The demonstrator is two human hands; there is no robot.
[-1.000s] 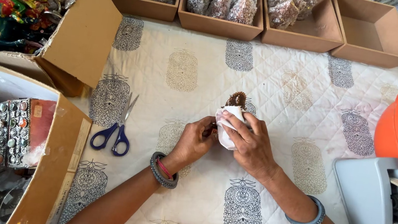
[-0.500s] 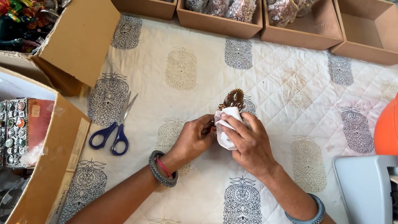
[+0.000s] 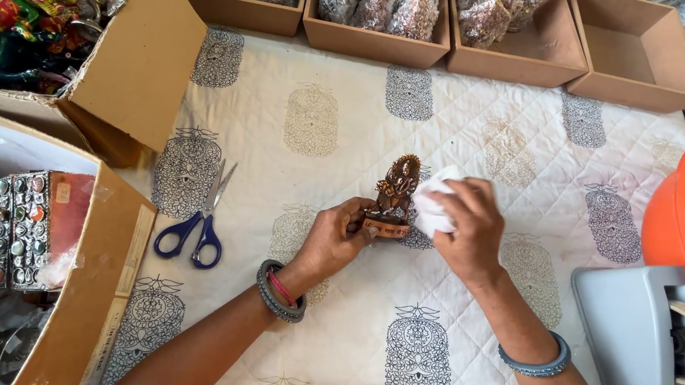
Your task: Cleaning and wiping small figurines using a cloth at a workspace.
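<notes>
White quilted cloth (image 3: pixel 488 141) with block-printed motifs covers my worktable. At its centre stands a small bronze-coloured figurine (image 3: pixel 395 195), upright on its base. My left hand (image 3: pixel 335 242) is closed around that base, pinning it to the cloth so the figure stays steady. My right hand (image 3: pixel 468 232) is closed on a crumpled white wrapping (image 3: pixel 432 205), pressed against the figurine's right side. Blue-handled scissors (image 3: pixel 202 217) lie near my left wrist, within reach. A grey tape dispenser (image 3: pixel 645 352) sits to my right, beside an orange tub (image 3: pixel 679 234). Along the far edge, cardboard trays (image 3: pixel 374 41) hold wrapped bundles (image 3: pixel 375 1), kept sorted by compartment; one tray (image 3: pixel 637 59) holds none.
</notes>
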